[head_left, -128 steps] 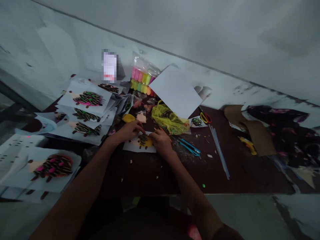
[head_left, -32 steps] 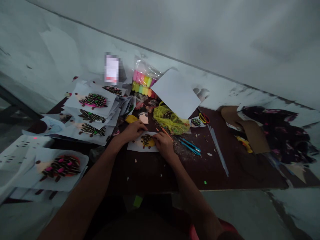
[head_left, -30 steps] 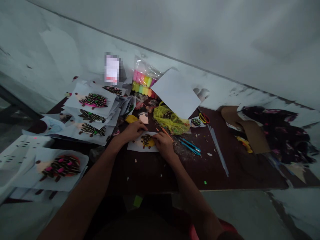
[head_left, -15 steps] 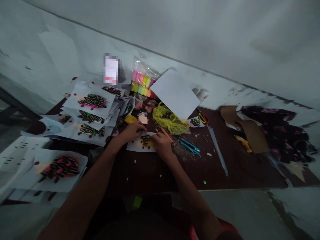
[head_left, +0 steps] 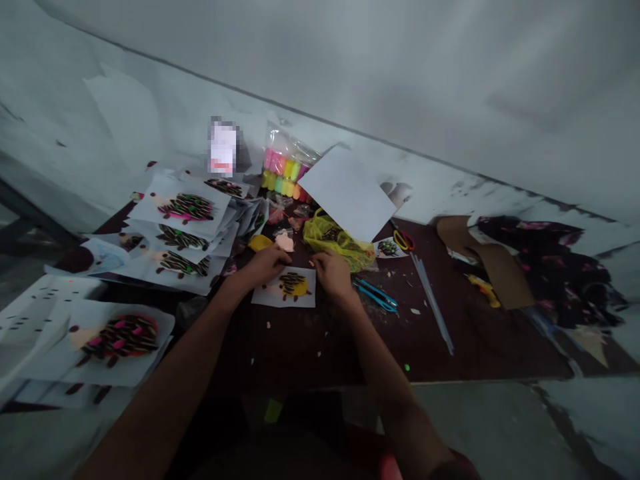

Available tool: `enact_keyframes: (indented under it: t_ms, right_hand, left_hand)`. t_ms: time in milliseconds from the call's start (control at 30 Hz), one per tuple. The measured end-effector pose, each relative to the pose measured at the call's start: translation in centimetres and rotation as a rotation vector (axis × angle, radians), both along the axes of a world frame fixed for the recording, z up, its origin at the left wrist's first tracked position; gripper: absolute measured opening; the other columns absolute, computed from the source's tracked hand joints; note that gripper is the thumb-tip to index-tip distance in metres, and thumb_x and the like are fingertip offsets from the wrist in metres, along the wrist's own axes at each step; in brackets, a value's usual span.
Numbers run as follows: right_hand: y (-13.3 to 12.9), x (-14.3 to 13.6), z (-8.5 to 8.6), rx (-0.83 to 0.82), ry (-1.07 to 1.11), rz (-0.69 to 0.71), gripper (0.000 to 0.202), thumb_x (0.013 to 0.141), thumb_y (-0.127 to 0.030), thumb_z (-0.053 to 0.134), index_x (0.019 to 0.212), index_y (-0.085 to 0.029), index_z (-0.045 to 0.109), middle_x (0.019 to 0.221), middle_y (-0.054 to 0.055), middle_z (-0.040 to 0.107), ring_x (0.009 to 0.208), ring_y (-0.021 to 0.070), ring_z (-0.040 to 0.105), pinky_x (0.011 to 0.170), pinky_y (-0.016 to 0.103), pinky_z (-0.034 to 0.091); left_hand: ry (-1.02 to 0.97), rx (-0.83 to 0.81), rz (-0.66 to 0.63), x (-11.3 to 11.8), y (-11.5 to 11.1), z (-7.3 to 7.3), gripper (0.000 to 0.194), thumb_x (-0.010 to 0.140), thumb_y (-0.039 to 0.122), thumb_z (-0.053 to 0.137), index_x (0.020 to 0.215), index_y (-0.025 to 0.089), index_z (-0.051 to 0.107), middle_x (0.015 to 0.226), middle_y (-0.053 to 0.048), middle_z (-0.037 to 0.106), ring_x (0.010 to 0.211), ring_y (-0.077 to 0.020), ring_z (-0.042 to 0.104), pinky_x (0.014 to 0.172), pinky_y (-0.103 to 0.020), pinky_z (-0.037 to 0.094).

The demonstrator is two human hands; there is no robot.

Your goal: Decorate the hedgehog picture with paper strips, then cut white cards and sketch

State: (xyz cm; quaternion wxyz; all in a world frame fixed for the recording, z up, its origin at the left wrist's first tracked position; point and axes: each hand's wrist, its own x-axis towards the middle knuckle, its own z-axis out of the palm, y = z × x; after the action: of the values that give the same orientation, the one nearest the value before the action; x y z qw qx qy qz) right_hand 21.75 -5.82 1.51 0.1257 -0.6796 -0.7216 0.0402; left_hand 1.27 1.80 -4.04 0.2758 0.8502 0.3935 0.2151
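A small white sheet (head_left: 307, 299) lies in front of me, bearing a clay hedgehog (head_left: 295, 285) with a yellow body and dark striped spines. At the sheet's upper left is my left hand (head_left: 267, 265), fingers drawn together beside a lump of pale pink clay (head_left: 285, 241); whatever they hold is hidden. My right hand (head_left: 334, 273) is closed just off the sheet's upper right corner, by the yellow plastic bag (head_left: 345, 250). It covers the spot where an orange stick-like tool lay. A yellow clay piece (head_left: 259, 243) sits behind my left hand.
Finished hedgehog pictures (head_left: 185, 207) are piled at left, with another picture (head_left: 120, 340) nearer. A pack of coloured clay (head_left: 285, 175) and a large blank sheet (head_left: 347, 193) stand at the back. To the right are a blue cutter (head_left: 376, 294), scissors (head_left: 404, 240), clear sticks (head_left: 434, 303) and cardboard (head_left: 505, 270).
My right hand has lifted off the hedgehog and moved up and right, over where the orange tool lay. The hedgehog sheet is now more exposed. My left hand has hardly moved.
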Motion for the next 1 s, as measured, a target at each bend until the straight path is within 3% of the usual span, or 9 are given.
enact_keyframes:
  t_ms: [200,367,467,667,767,1000]
  right_hand:
    - [4.2,-1.7,1.0,-0.138,-0.201,-0.043,0.029,0.101,-0.026,0.053,0.111,-0.015,0.077,0.115,0.019,0.073,0.107,0.026,0.068,0.084,0.031,0.049]
    - [5.4,-2.1,0.9,-0.194,-0.224,-0.068,0.027,0.101,-0.022,0.053,0.114,-0.014,0.075,0.118,0.019,0.073,0.109,0.0263,0.07,0.084,0.03,0.05]
    - [5.6,-1.8,0.6,-0.198,-0.214,-0.078,0.027,0.101,-0.021,0.05,0.116,-0.014,0.072,0.119,0.018,0.073,0.108,0.0259,0.07,0.083,0.03,0.05]
    - [5.2,-1.5,0.5,-0.169,-0.168,-0.038,0.023,0.1,-0.025,0.056,0.117,-0.018,0.069,0.124,0.015,0.07,0.108,0.0243,0.069,0.084,0.029,0.048]
    - [4.3,-1.4,0.9,-0.127,-0.082,-0.046,0.02,0.1,-0.023,0.056,0.115,-0.018,0.068,0.116,0.013,0.073,0.104,0.0221,0.069,0.083,0.028,0.046]
    - [1.3,-0.7,0.0,0.07,0.335,0.048,0.016,0.091,-0.016,0.058,0.096,-0.018,0.073,0.094,0.005,0.075,0.086,0.0186,0.066,0.081,0.028,0.047]
  left_hand:
    - [0.162,0.02,-0.031,0.6,0.5,1.4,0.025,0.074,0.008,0.057,0.087,0.017,0.077,0.089,-0.007,0.076,0.085,-0.0198,0.067,0.079,-0.028,0.052]
    - [0.303,0.004,-0.066,1.0,0.7,1.9,0.024,0.077,0.008,0.054,0.079,0.015,0.077,0.078,-0.007,0.075,0.072,-0.018,0.066,0.068,-0.025,0.048]
    - [0.346,0.037,-0.065,1.0,0.8,1.9,0.026,0.079,0.008,0.053,0.084,0.015,0.077,0.083,-0.008,0.076,0.076,-0.0188,0.068,0.071,-0.025,0.049]
    - [0.41,0.095,-0.023,0.9,1.7,2.2,0.022,0.083,0.008,0.053,0.086,0.012,0.075,0.093,-0.013,0.075,0.085,-0.0237,0.07,0.076,-0.031,0.05]
    - [0.418,0.12,-0.016,0.9,2.0,2.1,0.022,0.084,0.008,0.053,0.084,0.011,0.074,0.099,-0.016,0.074,0.087,-0.0247,0.07,0.076,-0.032,0.049]
    - [0.274,0.16,0.04,0.2,1.7,0.7,0.023,0.086,0.013,0.052,0.09,0.019,0.075,0.099,-0.009,0.075,0.092,-0.0202,0.068,0.077,-0.027,0.047]
